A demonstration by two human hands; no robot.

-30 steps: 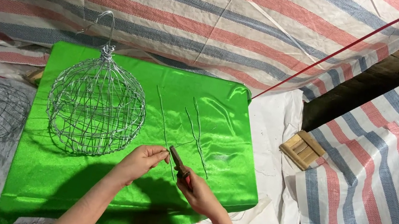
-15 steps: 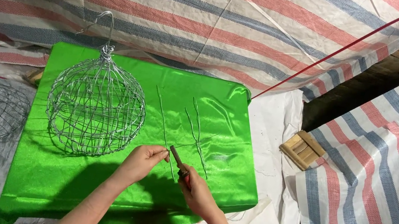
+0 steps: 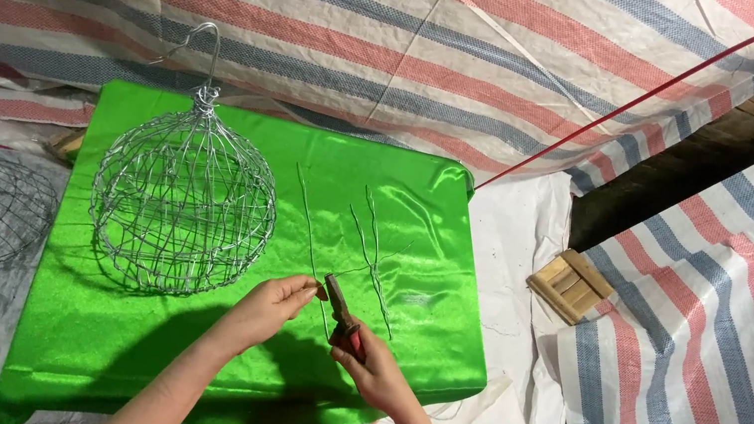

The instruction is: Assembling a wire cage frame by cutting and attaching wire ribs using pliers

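Green cloth, striped tarp bkgd, maybe tent.

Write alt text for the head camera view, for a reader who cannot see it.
A person's right hand holds pliers to a thin wire pinched by the left hand, over a bright green satin cloth. A round wire cage with a hook stands on the cloth to the left; striped tarpaulin surrounds it.
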